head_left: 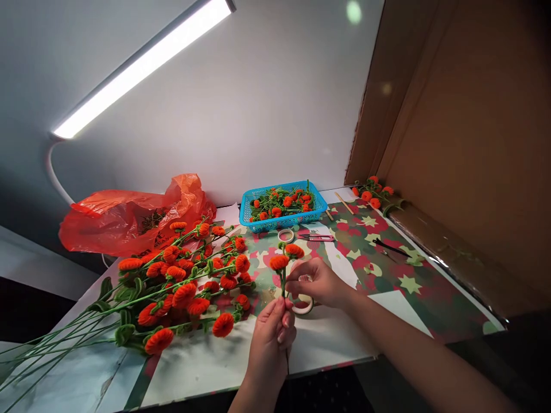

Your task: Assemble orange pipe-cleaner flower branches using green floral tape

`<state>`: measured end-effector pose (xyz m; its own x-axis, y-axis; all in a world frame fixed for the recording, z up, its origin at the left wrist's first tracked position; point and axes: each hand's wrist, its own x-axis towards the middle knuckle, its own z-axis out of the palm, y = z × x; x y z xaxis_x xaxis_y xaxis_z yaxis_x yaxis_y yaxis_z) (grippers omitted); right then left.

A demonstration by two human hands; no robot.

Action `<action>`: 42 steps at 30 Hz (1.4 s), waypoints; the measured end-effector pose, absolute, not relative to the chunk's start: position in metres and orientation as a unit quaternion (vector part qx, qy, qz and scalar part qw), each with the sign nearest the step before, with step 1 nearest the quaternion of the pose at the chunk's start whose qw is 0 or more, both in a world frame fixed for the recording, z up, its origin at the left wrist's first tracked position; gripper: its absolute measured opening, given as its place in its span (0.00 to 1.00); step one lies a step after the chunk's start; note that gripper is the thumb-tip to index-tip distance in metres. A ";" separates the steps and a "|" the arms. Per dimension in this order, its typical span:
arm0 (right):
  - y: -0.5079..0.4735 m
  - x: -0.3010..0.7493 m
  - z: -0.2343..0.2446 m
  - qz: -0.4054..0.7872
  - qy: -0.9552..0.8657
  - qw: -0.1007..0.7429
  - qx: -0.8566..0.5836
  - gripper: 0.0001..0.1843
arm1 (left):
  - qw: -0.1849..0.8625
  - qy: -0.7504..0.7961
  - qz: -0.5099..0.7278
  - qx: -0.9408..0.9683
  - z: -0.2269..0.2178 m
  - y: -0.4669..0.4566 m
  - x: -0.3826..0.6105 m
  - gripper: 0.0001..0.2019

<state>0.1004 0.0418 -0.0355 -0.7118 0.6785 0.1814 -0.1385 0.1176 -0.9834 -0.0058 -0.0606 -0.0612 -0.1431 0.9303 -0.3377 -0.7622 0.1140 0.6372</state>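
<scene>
My left hand [273, 330] is closed around the green stem of a small upright spray of orange fuzzy chenille flowers [279, 263]. Two orange heads show at its top. My right hand [316, 281] comes in from the right, its thumb and fingertips pinched together against the stem just above my left hand. What lies between those fingertips is too small to make out. Just below my right hand is a roll of pale tape [303, 306], partly covered by the hands; I cannot tell whether its end joins the stem.
Many finished orange flower stems [185, 295] lie in a heap at left, before a red plastic bag [129, 218]. A blue basket [284, 221] holds shorter flowers. Nearby are another tape roll [286, 236], pink thread snips [316, 237], black tweezers [391, 248] and a lamp [146, 66].
</scene>
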 end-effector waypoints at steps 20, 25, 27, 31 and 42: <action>0.050 0.104 -0.045 0.787 -0.570 0.186 -0.147 0.15 | 0.477 0.546 0.602 0.334 -0.056 -0.065 -0.008 0.15; 0.048 0.103 -0.040 0.775 -0.584 0.187 -0.153 0.14 | 0.177 0.617 0.553 0.531 -0.028 -0.059 -0.036 0.22; 0.048 0.104 -0.039 0.775 -0.593 0.171 -0.139 0.14 | 0.147 0.570 0.544 0.597 -0.019 -0.052 -0.042 0.25; 0.050 0.107 -0.042 0.761 -0.619 0.159 -0.114 0.13 | 0.202 0.474 0.594 0.618 -0.014 -0.042 -0.042 0.18; 0.052 0.107 -0.041 0.745 -0.647 0.126 -0.098 0.17 | 0.175 0.423 0.630 0.628 -0.013 -0.051 -0.041 0.16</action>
